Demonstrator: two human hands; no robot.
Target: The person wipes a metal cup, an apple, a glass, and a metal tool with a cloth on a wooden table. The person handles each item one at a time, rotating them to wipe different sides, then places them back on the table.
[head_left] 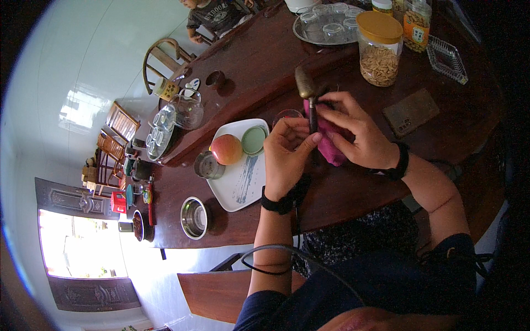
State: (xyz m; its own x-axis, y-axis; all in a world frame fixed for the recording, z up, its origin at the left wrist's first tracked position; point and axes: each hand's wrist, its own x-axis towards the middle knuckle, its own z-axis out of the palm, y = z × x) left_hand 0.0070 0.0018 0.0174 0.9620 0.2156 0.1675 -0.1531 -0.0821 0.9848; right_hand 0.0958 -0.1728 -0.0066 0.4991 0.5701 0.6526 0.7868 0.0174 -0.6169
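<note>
My left hand [290, 155] grips the dark handle of a metal spoon-like utensil [305, 82], its broad brassy end pointing away from me. On the right, my right hand [358, 128] has its fingers around a magenta cloth [331, 151], close against the utensil. A white tray [232, 202] lies left of my left hand, bearing a red-yellow apple-like fruit [226, 149], a round green dish [253, 140] and a grey smear. A round metal ring or cup [208, 165] rests at the tray's left edge. Part of a clear red-tinted bowl [285, 115] shows behind my hands.
A steel bowl [194, 218] stands near the table's edge. A lidded jar of snacks [380, 53], a phone [410, 112] and a clear plastic tray [447, 60] are at right. Trays of glasses [160, 134] and a glass pitcher [189, 109] stand farther off. A person [217, 18] sits across the table.
</note>
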